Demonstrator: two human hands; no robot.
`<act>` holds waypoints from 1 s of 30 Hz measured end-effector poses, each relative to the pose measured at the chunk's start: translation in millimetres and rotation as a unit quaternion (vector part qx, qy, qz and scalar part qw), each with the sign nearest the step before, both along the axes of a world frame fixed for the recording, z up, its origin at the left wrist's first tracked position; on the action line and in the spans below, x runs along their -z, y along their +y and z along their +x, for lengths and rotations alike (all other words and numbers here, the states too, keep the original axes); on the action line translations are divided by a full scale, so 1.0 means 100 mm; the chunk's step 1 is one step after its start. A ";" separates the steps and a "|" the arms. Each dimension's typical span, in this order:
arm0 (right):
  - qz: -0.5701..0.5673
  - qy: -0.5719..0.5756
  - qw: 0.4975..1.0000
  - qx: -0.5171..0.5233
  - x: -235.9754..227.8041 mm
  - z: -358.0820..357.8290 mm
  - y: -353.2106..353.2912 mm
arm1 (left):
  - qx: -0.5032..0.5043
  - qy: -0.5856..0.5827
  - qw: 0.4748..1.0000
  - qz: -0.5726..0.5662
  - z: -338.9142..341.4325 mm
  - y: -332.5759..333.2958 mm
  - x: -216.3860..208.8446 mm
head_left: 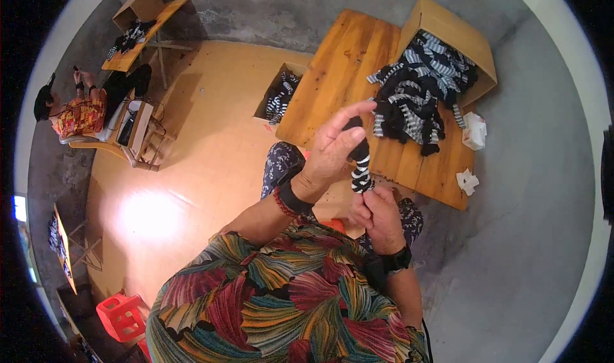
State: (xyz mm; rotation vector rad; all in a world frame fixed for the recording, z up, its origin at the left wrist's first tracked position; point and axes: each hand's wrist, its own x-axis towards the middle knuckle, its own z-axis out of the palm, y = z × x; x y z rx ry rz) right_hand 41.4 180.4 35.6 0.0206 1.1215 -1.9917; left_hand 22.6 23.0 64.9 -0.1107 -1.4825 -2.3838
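A narrow black-and-white striped knitted piece (361, 171) hangs upright between my two hands, over the near edge of the table. Its upper end is plain black, and my left hand (329, 149) is closed around that part with thumb and fingers. Lower down, my right hand (382, 219) pinches the striped end with bent fingers. Whether the piece is a sock or a glove I cannot tell. Beyond my hands, a pile of similar black, grey and white striped knitted pieces (416, 101) spills across the wooden table (339, 62).
A cardboard box (483, 65) lies on its side behind the pile. White tissue pack (474, 131) and crumpled tissue (467, 182) lie at the right. Another box (262, 107) stands left of the table. A seated person (83, 113) works at far left; a red stool (121, 318) stands lower left.
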 end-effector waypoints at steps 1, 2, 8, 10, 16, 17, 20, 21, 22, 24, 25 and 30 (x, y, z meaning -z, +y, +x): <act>-0.001 0.001 1.000 -0.002 0.01 -0.01 0.01 | -0.002 0.001 1.000 -0.001 -0.01 -0.05 0.05; 0.036 0.039 0.998 0.016 0.03 -0.03 0.03 | 0.064 0.014 0.996 0.065 -0.06 -0.11 0.11; 0.103 0.119 0.983 0.094 -0.21 -0.17 0.16 | 0.163 0.016 0.983 0.083 -0.02 -0.35 0.11; 0.099 0.129 0.983 0.085 -0.17 -0.18 0.21 | 0.117 0.015 0.992 0.054 -0.04 -0.29 -0.01; 0.085 0.119 0.987 0.062 -0.09 -0.14 0.20 | 0.096 -0.085 0.992 -0.016 -0.02 -0.25 -0.17; 0.083 0.118 0.987 0.066 -0.07 -0.13 0.19 | 0.133 -0.120 0.984 0.001 -0.01 -0.27 -0.17; 0.103 0.122 0.985 0.064 -0.09 -0.14 0.20 | 0.123 -0.095 0.988 -0.009 -0.06 -0.28 -0.03; 0.104 0.122 0.985 0.064 -0.09 -0.14 0.20 | 0.124 -0.096 0.988 -0.009 -0.07 -0.28 0.00; 0.129 0.144 0.979 0.066 -0.09 -0.14 0.19 | 0.124 -0.103 0.987 -0.003 -0.07 -0.29 0.02; 0.153 0.166 0.972 0.070 -0.06 -0.14 0.17 | 0.126 -0.111 0.986 0.001 -0.08 -0.28 0.06; 0.195 0.240 0.946 0.096 0.00 -0.15 0.17 | 0.114 -0.130 0.985 0.007 -0.09 -0.25 0.07; 0.293 0.415 0.843 0.176 0.20 -0.20 0.04 | 0.069 -0.188 0.979 0.025 -0.03 -0.02 0.08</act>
